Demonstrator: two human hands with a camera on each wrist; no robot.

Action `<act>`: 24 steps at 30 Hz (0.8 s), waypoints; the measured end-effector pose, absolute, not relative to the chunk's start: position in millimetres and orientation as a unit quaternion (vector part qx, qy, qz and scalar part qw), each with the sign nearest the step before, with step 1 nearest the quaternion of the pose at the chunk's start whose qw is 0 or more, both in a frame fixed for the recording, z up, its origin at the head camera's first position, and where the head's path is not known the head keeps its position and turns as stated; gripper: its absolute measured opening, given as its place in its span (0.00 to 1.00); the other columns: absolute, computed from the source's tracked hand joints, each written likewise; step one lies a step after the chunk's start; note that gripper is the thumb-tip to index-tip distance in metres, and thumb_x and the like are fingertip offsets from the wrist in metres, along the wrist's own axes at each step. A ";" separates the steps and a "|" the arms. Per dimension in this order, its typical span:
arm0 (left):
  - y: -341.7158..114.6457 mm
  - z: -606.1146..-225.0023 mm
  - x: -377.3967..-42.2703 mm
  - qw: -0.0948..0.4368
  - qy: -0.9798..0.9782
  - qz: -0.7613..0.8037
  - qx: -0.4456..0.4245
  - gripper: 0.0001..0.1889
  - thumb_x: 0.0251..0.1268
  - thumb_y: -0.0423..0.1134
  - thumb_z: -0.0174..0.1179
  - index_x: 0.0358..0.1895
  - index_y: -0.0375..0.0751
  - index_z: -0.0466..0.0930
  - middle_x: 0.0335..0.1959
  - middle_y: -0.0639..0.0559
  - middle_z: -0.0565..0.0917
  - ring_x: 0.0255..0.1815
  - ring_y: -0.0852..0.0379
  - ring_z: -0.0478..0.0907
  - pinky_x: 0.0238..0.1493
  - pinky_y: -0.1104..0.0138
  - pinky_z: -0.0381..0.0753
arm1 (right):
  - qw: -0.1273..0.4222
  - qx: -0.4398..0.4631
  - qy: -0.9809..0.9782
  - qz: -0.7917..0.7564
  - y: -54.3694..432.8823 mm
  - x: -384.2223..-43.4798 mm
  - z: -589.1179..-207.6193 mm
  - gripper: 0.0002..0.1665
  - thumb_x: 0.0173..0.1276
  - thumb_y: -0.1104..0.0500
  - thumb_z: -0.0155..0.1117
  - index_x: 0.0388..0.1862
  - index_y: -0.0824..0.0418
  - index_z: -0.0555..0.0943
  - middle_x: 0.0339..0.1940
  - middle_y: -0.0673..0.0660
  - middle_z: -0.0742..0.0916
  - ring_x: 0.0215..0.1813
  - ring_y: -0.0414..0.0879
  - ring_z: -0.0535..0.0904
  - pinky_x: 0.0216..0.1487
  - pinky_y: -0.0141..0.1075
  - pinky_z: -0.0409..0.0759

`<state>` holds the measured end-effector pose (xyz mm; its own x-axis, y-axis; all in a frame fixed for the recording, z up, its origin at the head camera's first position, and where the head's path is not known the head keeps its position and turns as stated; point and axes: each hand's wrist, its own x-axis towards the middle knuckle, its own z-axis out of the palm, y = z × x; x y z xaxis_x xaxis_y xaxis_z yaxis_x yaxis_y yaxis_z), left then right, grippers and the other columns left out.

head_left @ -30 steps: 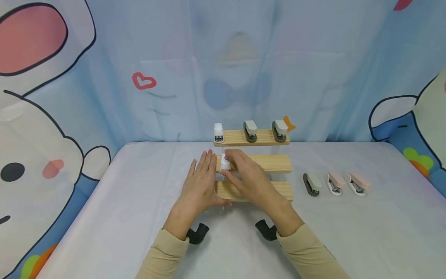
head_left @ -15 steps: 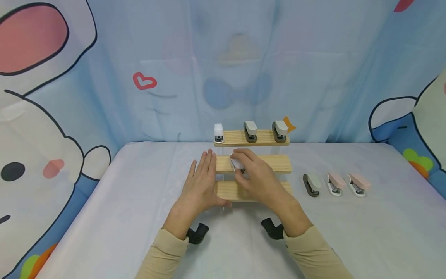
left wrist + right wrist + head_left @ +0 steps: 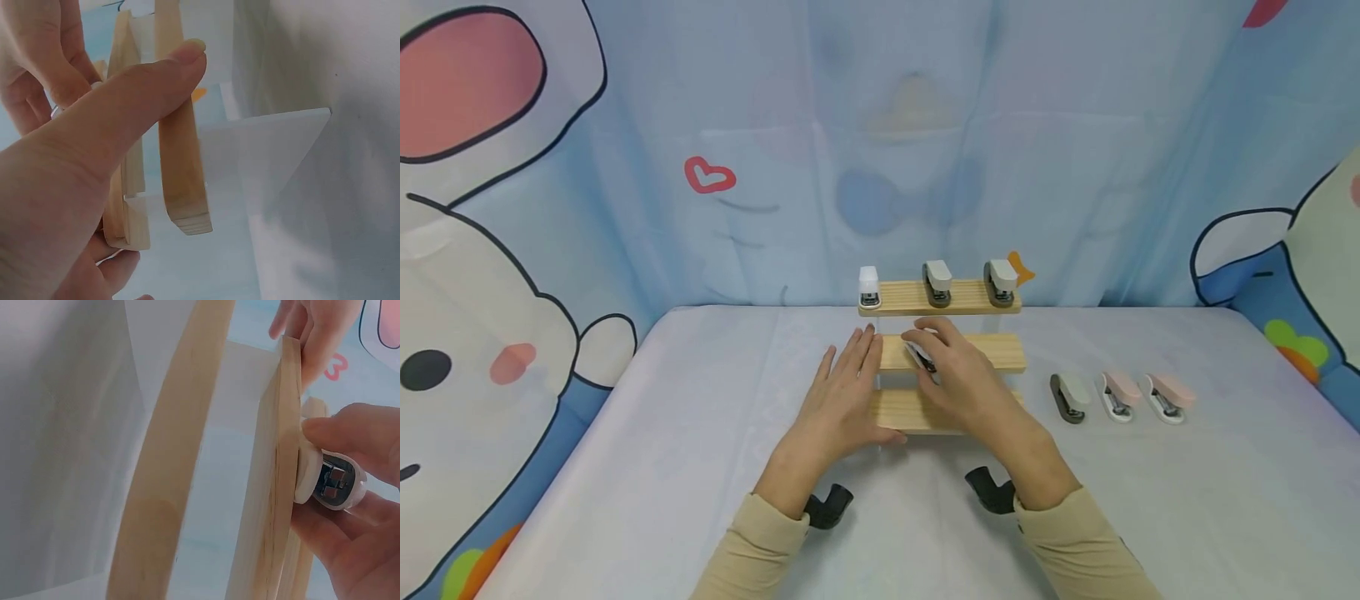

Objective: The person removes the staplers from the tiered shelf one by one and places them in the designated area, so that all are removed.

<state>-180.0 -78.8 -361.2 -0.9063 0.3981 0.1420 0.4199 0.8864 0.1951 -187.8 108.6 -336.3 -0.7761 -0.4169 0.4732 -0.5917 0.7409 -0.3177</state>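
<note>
My right hand (image 3: 966,379) pinches a small white stapler (image 3: 340,481) between thumb and fingers. Its base meets the middle wooden shelf (image 3: 996,350), left of that shelf's centre. Most of the stapler (image 3: 917,354) is hidden by the hand in the head view. At the left end of the three-tier rack, my left hand (image 3: 842,400) lies with straight fingers against the boards. Its thumb (image 3: 169,75) rests on the bottom shelf (image 3: 181,162). On the top shelf (image 3: 910,297) stand a white stapler (image 3: 868,287) and two grey ones, the middle one (image 3: 937,283) and the right one (image 3: 1001,283).
To the right of the rack, a grey-green stapler (image 3: 1070,397) and two pink staplers, one nearer (image 3: 1120,395) and one farther right (image 3: 1168,397), stand on the white tablecloth (image 3: 1225,500). Clear side panels (image 3: 262,144) support the shelves. A patterned curtain (image 3: 820,100) hangs behind.
My right hand has shifted the stapler rightward from the left end of the middle shelf and turned it at a slant. My left hand has edged slightly right.
</note>
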 end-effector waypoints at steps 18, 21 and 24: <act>-75.4 -360.6 -178.7 0.081 -0.968 -0.079 -0.222 0.70 0.36 0.68 0.76 0.79 0.32 0.48 0.82 0.42 0.49 0.82 0.48 0.47 0.80 0.51 0.53 | 0.203 0.276 -0.907 0.245 122.7 -186.4 -331.1 0.27 0.59 0.74 0.69 0.60 0.69 0.78 0.63 0.66 0.78 0.62 0.61 0.79 0.56 0.50 0.83; -75.3 -360.8 -178.7 0.085 -0.967 -0.081 -0.224 0.70 0.36 0.68 0.76 0.78 0.32 0.48 0.81 0.41 0.50 0.82 0.47 0.48 0.80 0.50 0.54 | 0.200 0.279 -0.907 0.244 124.8 -185.5 -330.2 0.28 0.60 0.73 0.69 0.61 0.69 0.77 0.63 0.65 0.78 0.62 0.61 0.79 0.56 0.50 0.83; -75.0 -361.1 -178.5 0.086 -0.967 -0.085 -0.224 0.70 0.36 0.67 0.77 0.78 0.32 0.48 0.81 0.41 0.50 0.82 0.48 0.48 0.80 0.50 0.54 | 0.198 0.282 -0.908 0.239 127.3 -184.8 -330.1 0.29 0.60 0.73 0.69 0.62 0.68 0.77 0.63 0.65 0.78 0.61 0.61 0.79 0.55 0.50 0.83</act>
